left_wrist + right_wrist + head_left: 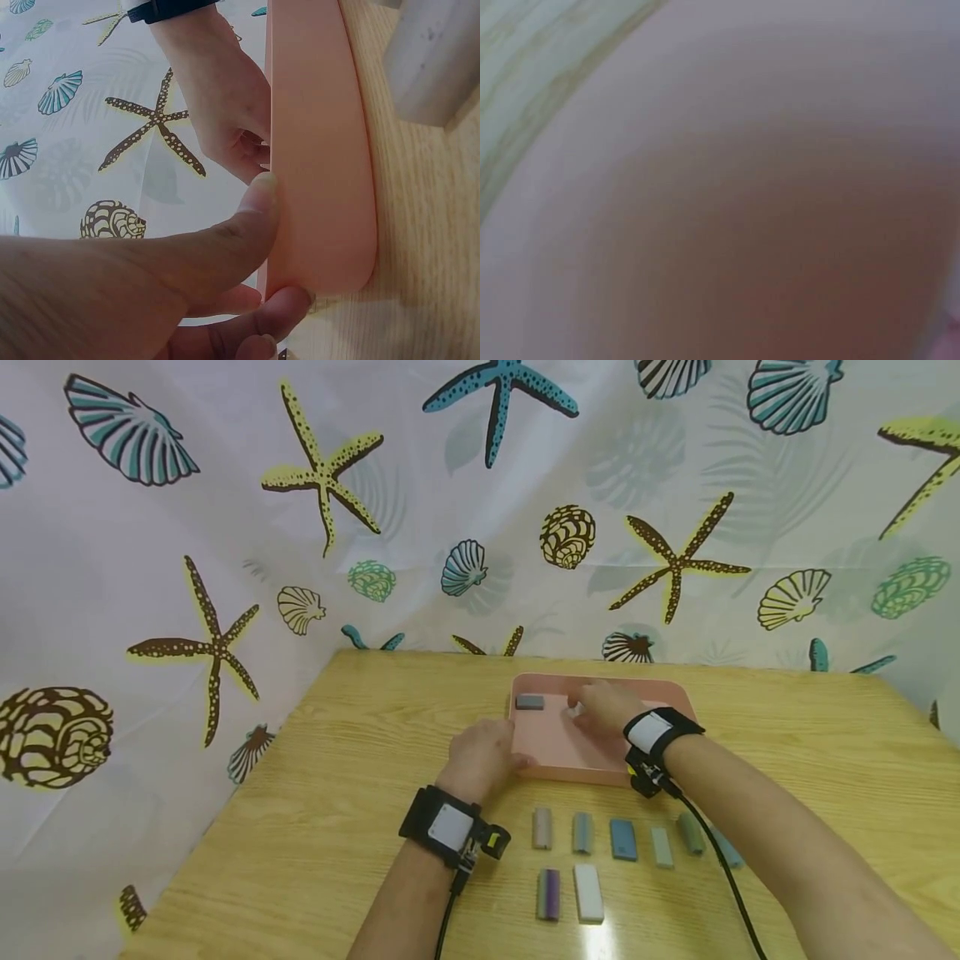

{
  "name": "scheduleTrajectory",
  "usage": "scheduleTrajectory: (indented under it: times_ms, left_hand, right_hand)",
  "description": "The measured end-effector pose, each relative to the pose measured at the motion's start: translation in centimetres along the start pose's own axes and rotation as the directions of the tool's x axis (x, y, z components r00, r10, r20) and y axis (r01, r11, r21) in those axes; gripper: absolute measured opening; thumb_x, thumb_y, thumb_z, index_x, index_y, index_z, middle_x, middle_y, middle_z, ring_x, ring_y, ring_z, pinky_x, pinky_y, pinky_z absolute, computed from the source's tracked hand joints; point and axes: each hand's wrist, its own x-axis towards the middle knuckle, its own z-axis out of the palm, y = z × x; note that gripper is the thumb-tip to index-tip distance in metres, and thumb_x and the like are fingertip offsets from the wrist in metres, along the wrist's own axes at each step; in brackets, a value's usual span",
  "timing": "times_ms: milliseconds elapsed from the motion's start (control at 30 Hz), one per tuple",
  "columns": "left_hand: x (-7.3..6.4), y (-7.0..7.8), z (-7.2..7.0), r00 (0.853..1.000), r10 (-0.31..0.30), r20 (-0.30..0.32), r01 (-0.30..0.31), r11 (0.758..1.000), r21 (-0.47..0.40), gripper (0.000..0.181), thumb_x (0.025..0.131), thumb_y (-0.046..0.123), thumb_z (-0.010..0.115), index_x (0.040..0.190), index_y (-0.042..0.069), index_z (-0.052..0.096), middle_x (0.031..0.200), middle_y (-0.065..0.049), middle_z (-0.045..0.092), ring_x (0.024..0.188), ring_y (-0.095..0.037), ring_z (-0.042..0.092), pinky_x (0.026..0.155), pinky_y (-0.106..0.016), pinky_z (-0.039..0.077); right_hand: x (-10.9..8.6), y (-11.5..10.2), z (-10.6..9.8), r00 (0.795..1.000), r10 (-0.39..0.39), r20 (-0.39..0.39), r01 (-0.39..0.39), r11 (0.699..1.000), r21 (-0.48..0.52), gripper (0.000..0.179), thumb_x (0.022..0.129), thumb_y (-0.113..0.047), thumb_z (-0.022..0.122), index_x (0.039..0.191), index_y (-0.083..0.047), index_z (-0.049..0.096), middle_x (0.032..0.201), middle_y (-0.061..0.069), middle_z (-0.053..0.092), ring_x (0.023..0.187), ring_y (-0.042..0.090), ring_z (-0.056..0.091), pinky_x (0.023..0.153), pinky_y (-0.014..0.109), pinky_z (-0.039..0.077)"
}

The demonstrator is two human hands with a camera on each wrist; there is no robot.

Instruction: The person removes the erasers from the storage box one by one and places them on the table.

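A shallow pink tray (570,772) with raised walls stands on the table. My left hand (480,756) grips its near left corner; in the left wrist view the thumb (259,202) presses the wall and fingers curl around the corner. Inside the tray, my right hand (606,708) pinches a small white block (575,710), mostly hidden by the fingers. A grey block (530,702) lies in the tray's far left corner. The right wrist view is blurred, mostly filled by a pinkish-brown surface.
In front of the tray lie small eraser-like blocks: beige (542,828), striped grey-green (582,833), blue (623,839), pale green (662,847), green (691,833), light blue (727,849), purple-green (548,894) and white (588,893). A patterned cloth (420,527) hangs behind the table.
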Motion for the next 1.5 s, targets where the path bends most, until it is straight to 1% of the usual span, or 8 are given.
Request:
scheduleTrajectory:
  times_ms: [267, 433, 667, 967, 1033, 1267, 1333, 1500]
  left_hand:
    - [-0.1, 0.1, 0.0, 1.0, 0.0, 0.01, 0.0, 1.0, -0.007, 0.038, 0.076, 0.04, 0.071, 0.092, 0.008, 0.059, 0.07, -0.001, 0.056, 0.058, -0.014, 0.048, 0.046, -0.028, 0.036]
    - [-0.1, 0.2, 0.0, 1.0, -0.005, 0.009, 0.005, 1.0, -0.008, 0.038, 0.077, 0.04, 0.071, 0.093, 0.009, 0.058, 0.07, -0.002, 0.056, 0.058, -0.014, 0.048, 0.047, -0.028, 0.036]
    - [-0.3, 0.0, -0.1, 1.0, -0.009, 0.006, 0.009, 1.0, -0.02, 0.037, 0.077, 0.039, 0.071, 0.093, 0.008, 0.058, 0.071, -0.003, 0.055, 0.059, -0.015, 0.048, 0.048, -0.028, 0.036]
    - [0.0, 0.0, 0.1, 1.0, 0.012, -0.017, -0.011, 1.0, 0.009, 0.04, 0.076, 0.04, 0.071, 0.094, 0.008, 0.059, 0.073, -0.002, 0.056, 0.06, -0.015, 0.049, 0.048, -0.029, 0.038]
    - [0.0, 0.0, 0.2, 1.0, 0.014, -0.018, -0.014, 1.0, 0.014, 0.04, 0.076, 0.041, 0.071, 0.094, 0.008, 0.059, 0.073, -0.002, 0.056, 0.061, -0.014, 0.049, 0.048, -0.029, 0.039]
    - [-0.1, 0.2, 0.0, 1.0, 0.014, -0.007, -0.014, 1.0, 0.008, 0.038, 0.077, 0.04, 0.071, 0.092, 0.008, 0.058, 0.071, -0.002, 0.056, 0.059, -0.015, 0.049, 0.047, -0.028, 0.037]
    - [-0.1, 0.2, 0.0, 1.0, 0.013, -0.004, -0.013, 1.0, -0.005, 0.038, 0.077, 0.04, 0.071, 0.092, 0.008, 0.058, 0.071, -0.002, 0.056, 0.059, -0.015, 0.048, 0.047, -0.028, 0.037]
    - [-0.1, 0.1, 0.2, 1.0, 0.014, -0.001, -0.014, 1.0, -0.022, 0.038, 0.076, 0.04, 0.071, 0.092, 0.008, 0.058, 0.07, -0.002, 0.055, 0.059, -0.014, 0.048, 0.047, -0.027, 0.036]
  right_hand:
    - [-1.7, -0.1, -0.6, 0.999, -0.029, -0.022, 0.03, 0.998, 0.053, 0.024, 0.089, -0.019, 0.059, 0.109, -0.006, 0.06, 0.111, 0.017, 0.058, 0.096, 0.028, 0.055, 0.08, 0.045, 0.046]
    - [-2.9, -0.6, -1.3, 0.995, -0.07, -0.066, 0.074, 0.996, 0.058, 0.024, 0.087, -0.016, 0.062, 0.108, -0.005, 0.06, 0.106, 0.016, 0.057, 0.093, 0.026, 0.053, 0.077, 0.042, 0.045]
    - [-4.4, -1.4, -1.5, 0.971, -0.188, -0.148, 0.194, 0.98, 0.032, 0.024, 0.081, -0.013, 0.068, 0.103, -0.008, 0.061, 0.091, 0.011, 0.054, 0.072, 0.017, 0.052, 0.064, 0.032, 0.046]
    - [-6.9, -2.6, -2.4, 0.961, -0.21, -0.179, 0.226, 0.971, 0.074, 0.027, 0.081, -0.015, 0.068, 0.106, -0.011, 0.059, 0.09, 0.006, 0.049, 0.066, 0.01, 0.046, 0.059, 0.026, 0.043]
    - [-7.7, -3.0, -2.7, 0.954, -0.226, -0.197, 0.247, 0.965, 0.087, 0.027, 0.081, -0.015, 0.068, 0.106, -0.013, 0.059, 0.091, 0.005, 0.049, 0.064, 0.008, 0.046, 0.058, 0.024, 0.043]
    - [-10.4, -4.4, -3.2, 0.906, -0.33, -0.266, 0.359, 0.931, 0.07, 0.024, 0.082, -0.016, 0.065, 0.105, -0.02, 0.06, 0.094, -0.001, 0.048, 0.06, 0.008, 0.045, 0.054, 0.021, 0.041]
    - [-11.0, -4.7, -3.1, 0.902, -0.344, -0.26, 0.375, 0.923, 0.082, 0.024, 0.083, -0.015, 0.063, 0.105, -0.022, 0.059, 0.094, -0.002, 0.048, 0.061, 0.008, 0.044, 0.055, 0.021, 0.04]
    - [-12.6, -5.2, -2.8, 0.911, -0.346, -0.225, 0.379, 0.917, 0.124, 0.025, 0.084, -0.01, 0.058, 0.106, -0.023, 0.059, 0.096, -0.003, 0.047, 0.06, 0.008, 0.043, 0.055, 0.021, 0.04]
